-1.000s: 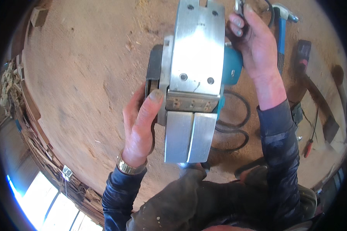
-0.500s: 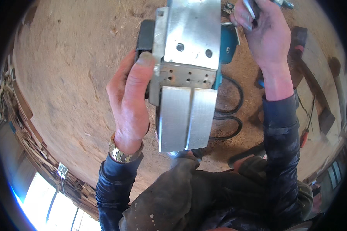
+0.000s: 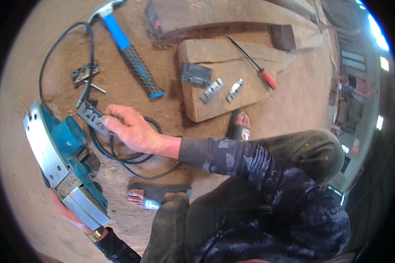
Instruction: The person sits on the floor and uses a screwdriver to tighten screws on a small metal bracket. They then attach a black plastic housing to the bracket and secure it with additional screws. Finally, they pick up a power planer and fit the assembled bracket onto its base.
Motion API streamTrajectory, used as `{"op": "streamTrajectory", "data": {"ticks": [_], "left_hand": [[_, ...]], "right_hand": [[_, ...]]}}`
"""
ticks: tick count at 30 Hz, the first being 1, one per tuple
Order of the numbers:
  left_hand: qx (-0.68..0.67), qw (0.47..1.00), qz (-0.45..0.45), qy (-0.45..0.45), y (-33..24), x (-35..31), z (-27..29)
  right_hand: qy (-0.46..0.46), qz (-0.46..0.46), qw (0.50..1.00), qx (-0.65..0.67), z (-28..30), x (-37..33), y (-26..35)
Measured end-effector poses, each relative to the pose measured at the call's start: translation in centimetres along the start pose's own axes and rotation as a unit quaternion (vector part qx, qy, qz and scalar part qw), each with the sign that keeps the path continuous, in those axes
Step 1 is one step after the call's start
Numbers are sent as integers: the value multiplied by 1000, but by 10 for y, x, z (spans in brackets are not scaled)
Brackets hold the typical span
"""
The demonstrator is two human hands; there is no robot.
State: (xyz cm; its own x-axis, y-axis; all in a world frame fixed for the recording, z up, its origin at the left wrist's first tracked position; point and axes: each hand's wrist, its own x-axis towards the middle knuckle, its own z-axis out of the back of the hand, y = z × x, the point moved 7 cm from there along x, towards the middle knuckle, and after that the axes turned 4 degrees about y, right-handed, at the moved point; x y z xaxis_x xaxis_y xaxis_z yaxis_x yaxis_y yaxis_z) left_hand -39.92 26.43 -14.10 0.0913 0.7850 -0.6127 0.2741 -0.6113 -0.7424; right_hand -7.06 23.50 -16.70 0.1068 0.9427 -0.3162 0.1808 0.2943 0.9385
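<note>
At the left, my left hand [image 3: 70, 214] grips a teal electric planer [image 3: 70, 135] from its far side, with the metal sole turned up toward me. Most of the left fingers are hidden behind the tool. Beside the planer, my right hand [image 3: 134, 131] pinches a slotted metal plate [image 3: 92, 117] between thumb and fingers. Two slots and round holes show in the plate. The planer's black cord [image 3: 131, 162] loops on the ground under my right hand. Close above the plate lie a dark metal piece [image 3: 85, 72] and a short metal pin [image 3: 98, 88].
A blue-handled hammer [image 3: 134, 59] lies beyond my right hand. A wooden block [image 3: 202, 111] carries a dark flat piece [image 3: 196, 73], two small metal holders [image 3: 212, 90] and a red-handled screwdriver [image 3: 267, 79]. Behind it lies a long timber [image 3: 224, 13]. My sandalled feet are near the cord.
My view has swung to the right, so the planer now sits at the left edge, still in my left hand. The slotted plate now shows plainly in my right hand.
</note>
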Motion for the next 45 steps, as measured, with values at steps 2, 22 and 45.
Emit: {"op": "streamTrajectory", "data": {"ticks": [2, 22, 45], "left_hand": [[235, 962, -81, -111, -12, -3, 4], [281, 937, -195, -69, -24, 9, 26], [437, 851, -282, -67, -25, -11, 7]], "right_hand": [[-34, 25, 998, -35, 8, -16, 8], [286, 72, 825, -482, 158, -23, 115], [116, 32, 705, -699, 295, -157, 79]]}}
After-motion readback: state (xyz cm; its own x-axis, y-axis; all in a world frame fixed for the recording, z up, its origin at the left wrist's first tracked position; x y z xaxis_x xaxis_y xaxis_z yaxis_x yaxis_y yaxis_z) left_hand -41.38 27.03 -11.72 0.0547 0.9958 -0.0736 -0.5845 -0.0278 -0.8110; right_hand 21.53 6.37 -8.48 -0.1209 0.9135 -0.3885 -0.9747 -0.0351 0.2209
